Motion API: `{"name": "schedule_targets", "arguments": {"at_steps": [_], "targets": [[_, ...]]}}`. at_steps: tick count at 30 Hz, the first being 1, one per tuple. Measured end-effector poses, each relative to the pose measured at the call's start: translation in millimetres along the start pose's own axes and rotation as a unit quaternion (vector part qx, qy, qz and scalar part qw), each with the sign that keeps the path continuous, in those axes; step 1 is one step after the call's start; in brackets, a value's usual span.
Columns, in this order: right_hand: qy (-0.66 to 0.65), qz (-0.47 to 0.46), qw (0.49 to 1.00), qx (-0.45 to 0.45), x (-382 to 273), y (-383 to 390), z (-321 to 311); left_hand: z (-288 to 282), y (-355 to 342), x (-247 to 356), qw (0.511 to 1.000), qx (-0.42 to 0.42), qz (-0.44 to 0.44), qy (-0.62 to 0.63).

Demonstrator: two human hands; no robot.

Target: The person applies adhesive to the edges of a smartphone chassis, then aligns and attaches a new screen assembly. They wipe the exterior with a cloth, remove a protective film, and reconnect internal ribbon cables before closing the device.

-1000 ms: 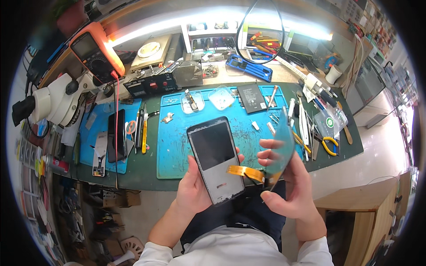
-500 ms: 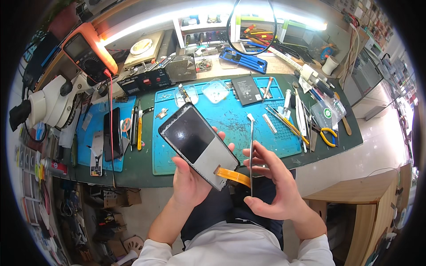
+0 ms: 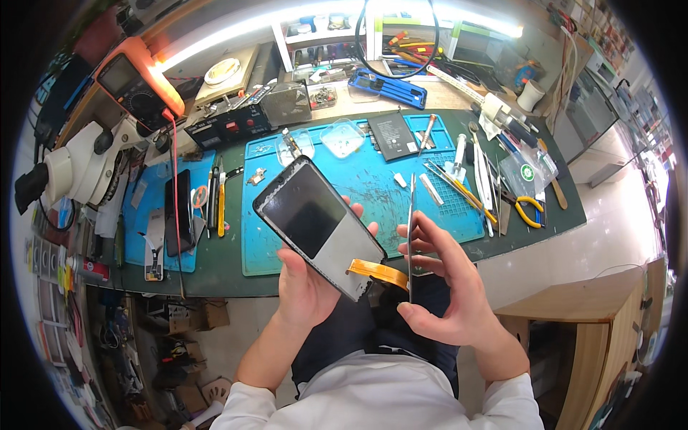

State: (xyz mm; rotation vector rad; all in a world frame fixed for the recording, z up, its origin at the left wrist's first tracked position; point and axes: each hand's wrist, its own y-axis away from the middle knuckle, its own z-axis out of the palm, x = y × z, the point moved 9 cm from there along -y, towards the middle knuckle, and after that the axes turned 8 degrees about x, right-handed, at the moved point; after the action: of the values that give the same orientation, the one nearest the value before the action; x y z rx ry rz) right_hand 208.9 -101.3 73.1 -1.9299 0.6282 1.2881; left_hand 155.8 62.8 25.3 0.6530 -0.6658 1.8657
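My left hand (image 3: pixel 304 290) is closed round a phone frame (image 3: pixel 297 215), thumb on its near left edge and fingertips showing past the right edge. The frame is tilted, with a black upper area and a grey lower area. From its lower part an orange flex cable (image 3: pixel 380 271) arches across to a thin phone screen (image 3: pixel 411 244). My right hand (image 3: pixel 459 294) grips that screen between thumb and fingers. It stands almost edge-on, so its faces are mostly hidden. The two parts are held apart above the near edge of the bench.
A blue work mat (image 3: pixel 287 247) lies beyond my hands, with a battery (image 3: pixel 393 136) and a clear tray (image 3: pixel 342 138) on it. Tweezers, yellow-handled pliers (image 3: pixel 529 212) and a syringe lie right. Another phone (image 3: pixel 180 215), a microscope (image 3: pixel 75 161) and an orange multimeter (image 3: pixel 136 82) are left.
The screen in my right hand has tilted slightly, its top leaning a little to the right, and has moved slightly right of the frame. The whole view has shifted a little. Both grips stay the same.
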Motion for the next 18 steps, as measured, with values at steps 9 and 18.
{"name": "schedule_targets", "arguments": {"at_steps": [9,18], "targets": [[0.010,-0.008,1.000,-0.018,0,0,5,1,2,-4,0.999,-0.032,0.013,-0.035],[0.121,-0.032,0.991,-0.055,-11,0,6,-4,-1,4,0.992,-0.031,0.026,-0.116]]}}
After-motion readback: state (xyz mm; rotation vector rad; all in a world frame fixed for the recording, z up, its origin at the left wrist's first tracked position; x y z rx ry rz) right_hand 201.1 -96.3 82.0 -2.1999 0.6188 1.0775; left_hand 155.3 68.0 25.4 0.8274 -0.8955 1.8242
